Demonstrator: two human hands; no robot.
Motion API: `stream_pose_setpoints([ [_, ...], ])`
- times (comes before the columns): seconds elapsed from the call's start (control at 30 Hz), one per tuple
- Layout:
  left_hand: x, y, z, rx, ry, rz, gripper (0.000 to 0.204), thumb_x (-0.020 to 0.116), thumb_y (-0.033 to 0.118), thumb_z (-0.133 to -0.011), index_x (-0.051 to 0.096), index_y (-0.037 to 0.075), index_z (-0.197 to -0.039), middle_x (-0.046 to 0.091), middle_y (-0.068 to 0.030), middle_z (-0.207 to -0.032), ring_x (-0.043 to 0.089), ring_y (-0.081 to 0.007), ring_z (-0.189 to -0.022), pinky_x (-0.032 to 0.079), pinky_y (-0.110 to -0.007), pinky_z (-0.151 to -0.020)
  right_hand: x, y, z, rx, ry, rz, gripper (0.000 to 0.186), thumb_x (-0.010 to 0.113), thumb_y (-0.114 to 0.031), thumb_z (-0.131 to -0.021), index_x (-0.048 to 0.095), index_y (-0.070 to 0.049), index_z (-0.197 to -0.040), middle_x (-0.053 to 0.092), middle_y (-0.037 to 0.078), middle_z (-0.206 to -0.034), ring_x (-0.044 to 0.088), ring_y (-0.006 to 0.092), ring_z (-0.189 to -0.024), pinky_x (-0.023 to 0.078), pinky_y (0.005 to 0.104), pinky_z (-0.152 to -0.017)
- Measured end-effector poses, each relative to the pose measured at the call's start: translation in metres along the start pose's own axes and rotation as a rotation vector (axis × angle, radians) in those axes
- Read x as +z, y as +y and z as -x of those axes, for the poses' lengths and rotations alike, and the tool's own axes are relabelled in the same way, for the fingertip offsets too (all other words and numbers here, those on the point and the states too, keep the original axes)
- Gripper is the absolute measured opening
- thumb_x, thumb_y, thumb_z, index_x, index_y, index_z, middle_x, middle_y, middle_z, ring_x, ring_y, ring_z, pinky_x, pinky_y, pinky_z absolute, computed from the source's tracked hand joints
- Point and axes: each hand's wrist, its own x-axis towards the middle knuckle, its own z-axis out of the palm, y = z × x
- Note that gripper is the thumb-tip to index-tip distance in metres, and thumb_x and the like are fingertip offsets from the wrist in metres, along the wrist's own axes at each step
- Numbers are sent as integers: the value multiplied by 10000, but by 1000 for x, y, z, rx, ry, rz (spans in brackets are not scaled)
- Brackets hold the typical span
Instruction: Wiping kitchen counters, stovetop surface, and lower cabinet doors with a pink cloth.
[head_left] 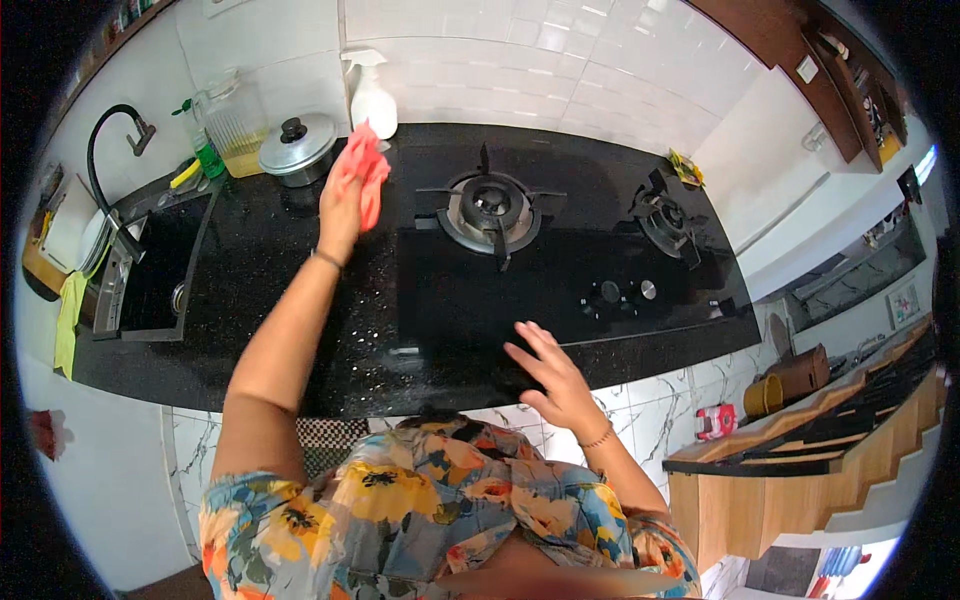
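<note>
My left arm reaches toward the back of the black speckled countertop point(285, 245). Closed in my left hand point(341, 210) is a coral-pink cloth point(366, 165), bunched up, its folds hanging past the fingers. Just behind the cloth stands a white spray bottle point(374, 98) against the tiled wall. A lidded metal pot point(300, 152) sits left of it. My right hand point(558, 385) is open over the front edge of the black glass hob point(460, 300), fingers spread, with nothing in it.
Two burners, a larger one point(491, 205) and a smaller one point(668, 222), stand on the hob, with control knobs point(648, 290) in front. A sink point(155, 265) with a black faucet point(95, 150), a plastic jug point(235, 125) and a green bottle point(208, 158) are at left.
</note>
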Motion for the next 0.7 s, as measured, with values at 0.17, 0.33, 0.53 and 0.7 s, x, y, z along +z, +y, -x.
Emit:
stream_pose_setpoints([
  [0.17,-5,-61,-67,-421,-461,-887,474,513,252,-896,400,118,-1337,561,-108,-1134,537,-170,-1026,407,-299,-923,-25,55,41,116,34,167,536,615,-355,-790,517,-128,-1266,376,153,-1391,327,351,-1296,236,463,-1074],
  [0.33,-13,-136,-94,-322,-1051,-1588,550,457,399,-906,250,340,-1412,39,-35,-1523,-14,-250,-1401,61,-695,-995,-27,71,39,165,-96,213,645,712,-334,-689,505,-131,-1265,428,137,-1339,341,345,-1279,230,505,-1067],
  [0.53,27,-151,-128,-160,-1168,-1541,486,369,496,-910,308,384,-1379,83,-50,-1517,27,-276,-1398,67,-664,-1022,-21,82,50,196,-160,215,624,678,-450,-717,508,-205,-1265,434,52,-1349,361,284,-1283,209,527,-1072],
  [0.7,45,-190,-145,115,-1246,-1638,472,431,359,-901,407,210,-1347,117,-74,-1508,75,-258,-1395,109,-621,-1050,-11,95,61,176,-156,245,572,660,-400,-750,492,-269,-1281,417,4,-1369,360,258,-1290,215,516,-1071],
])
